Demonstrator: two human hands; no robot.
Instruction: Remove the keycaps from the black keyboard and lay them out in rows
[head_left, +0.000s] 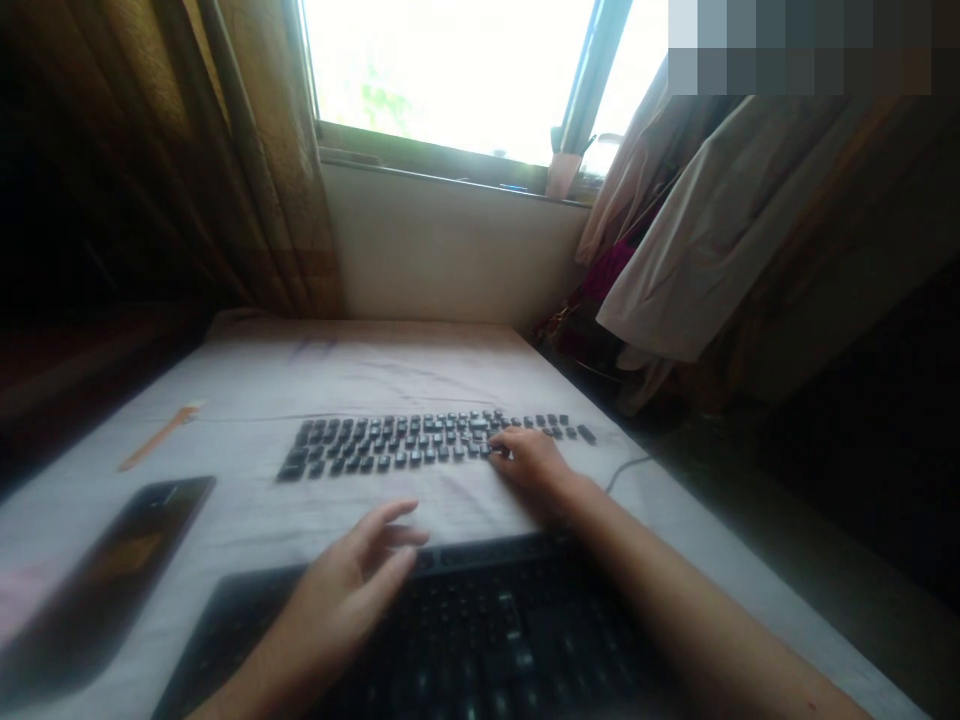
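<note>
- And here's the right hand (529, 455), right of centre, fingers bent down at the right part of the loose black keycaps (397, 440); whether it has one pinched, I can't tell.
- Those keycaps run in slanting rows across the middle of the frame, laid out on a pale surface (420, 370).
- Over to the left hand (367, 565), lower centre: fingers parted, thumb well clear, nothing visible in its grasp, reaching over the dark keyboard (480, 625).
- That keyboard fills the bottom middle, its detail blurred, both forearms crossing the view of it.
- Out at lower left, a dark phone (112, 580) lies slantwise; just above it in the frame, a slim orange tool (159, 438) with a pale tip.
- A thin cable (626, 468) curves at the right, beside the right forearm.
- Up top, a bright window (450, 80), a curtain (255, 160) upper left, hanging clothes (690, 230) upper right.
</note>
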